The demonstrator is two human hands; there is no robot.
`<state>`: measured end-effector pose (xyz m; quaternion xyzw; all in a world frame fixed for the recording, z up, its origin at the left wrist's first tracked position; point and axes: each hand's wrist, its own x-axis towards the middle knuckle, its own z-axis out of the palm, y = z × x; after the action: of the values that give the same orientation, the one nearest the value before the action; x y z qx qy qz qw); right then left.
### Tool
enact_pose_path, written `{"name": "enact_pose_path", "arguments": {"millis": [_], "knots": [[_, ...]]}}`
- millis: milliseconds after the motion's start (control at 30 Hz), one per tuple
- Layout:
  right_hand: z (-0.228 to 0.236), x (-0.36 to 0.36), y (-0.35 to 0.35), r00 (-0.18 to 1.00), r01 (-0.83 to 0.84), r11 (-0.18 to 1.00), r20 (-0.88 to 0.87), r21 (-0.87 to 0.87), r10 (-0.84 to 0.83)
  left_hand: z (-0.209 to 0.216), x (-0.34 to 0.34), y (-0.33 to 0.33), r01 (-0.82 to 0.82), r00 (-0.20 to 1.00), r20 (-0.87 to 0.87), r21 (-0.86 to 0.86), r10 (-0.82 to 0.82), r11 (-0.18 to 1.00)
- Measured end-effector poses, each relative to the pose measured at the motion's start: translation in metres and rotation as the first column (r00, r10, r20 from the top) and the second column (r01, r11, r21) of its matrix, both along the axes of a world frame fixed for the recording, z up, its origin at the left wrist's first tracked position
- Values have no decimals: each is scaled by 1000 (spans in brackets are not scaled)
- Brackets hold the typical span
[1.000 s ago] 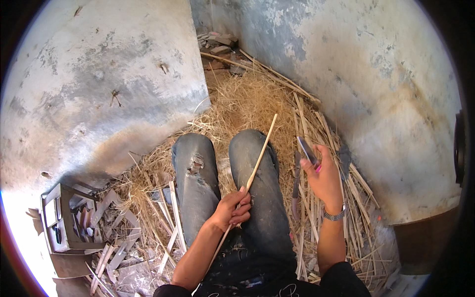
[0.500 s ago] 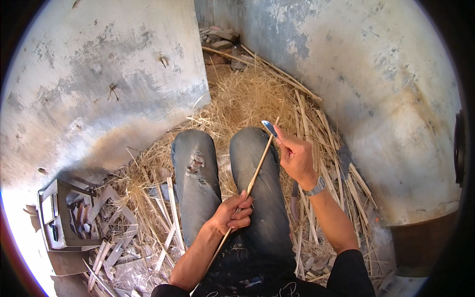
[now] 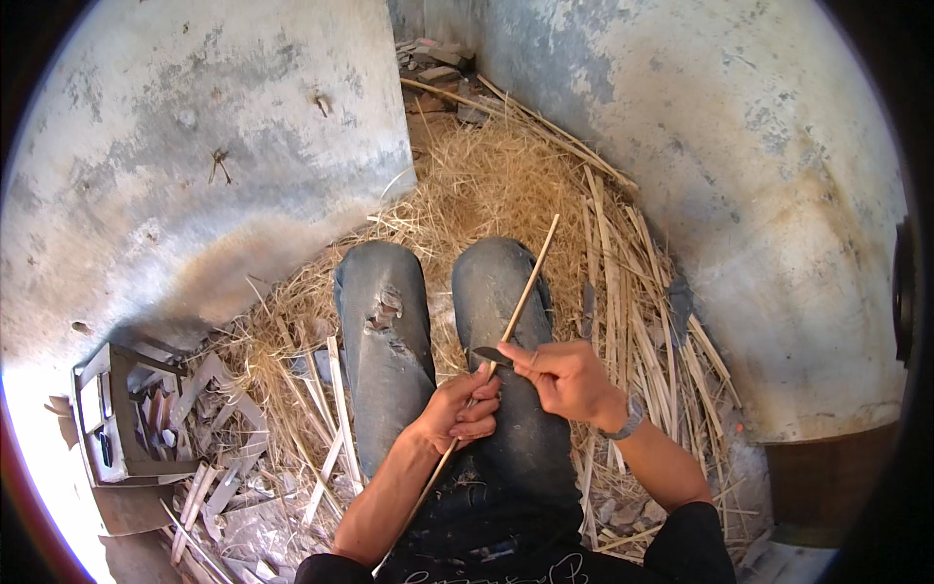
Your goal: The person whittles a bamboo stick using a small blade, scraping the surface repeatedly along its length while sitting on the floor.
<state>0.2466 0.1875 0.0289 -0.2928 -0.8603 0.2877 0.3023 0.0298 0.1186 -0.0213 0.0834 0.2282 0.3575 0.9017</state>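
A long thin pale stick [image 3: 528,284] runs slantwise over my right knee, from my lap up toward the straw. My left hand [image 3: 462,409] grips it low down, above my thighs. My right hand [image 3: 561,378] holds a small dark knife [image 3: 489,355], whose blade lies against the stick just above my left hand. Both hands sit close together over my jeans-clad legs [image 3: 389,341].
Straw and split cane strips [image 3: 623,282] cover the ground around my legs. Rough grey walls [image 3: 195,146] close in on the left and right. A small wooden box [image 3: 112,409] with scraps stands at the lower left, with loose wood shavings beside it.
My right hand brought the knife from out at the right side in to the stick, then down along it to just above my left hand. My left hand kept its grip.
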Motion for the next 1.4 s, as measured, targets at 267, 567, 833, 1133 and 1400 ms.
{"name": "enact_pose_path", "arguments": {"millis": [267, 567, 833, 1133, 1400], "knots": [[11, 10, 77, 899, 433, 855, -69, 285, -432, 3, 8, 3, 32, 999, -20, 46, -31, 998], [-12, 12, 48, 937, 347, 908, -121, 233, -327, 5, 8, -3, -21, 985, -169, 84, 35, 996], [-11, 17, 35, 942, 329, 935, -120, 133, -314, 2, 9, -6, -16, 995, -95, 79, 24, 997], [8, 19, 39, 899, 437, 899, -32, 31, -436, 7, 13, -3, -2, 987, -157, 104, 18, 995], [-13, 14, 16, 978, 207, 959, -68, 192, -198, 5, 11, -1, -11, 988, -149, 109, 27, 994]]}}
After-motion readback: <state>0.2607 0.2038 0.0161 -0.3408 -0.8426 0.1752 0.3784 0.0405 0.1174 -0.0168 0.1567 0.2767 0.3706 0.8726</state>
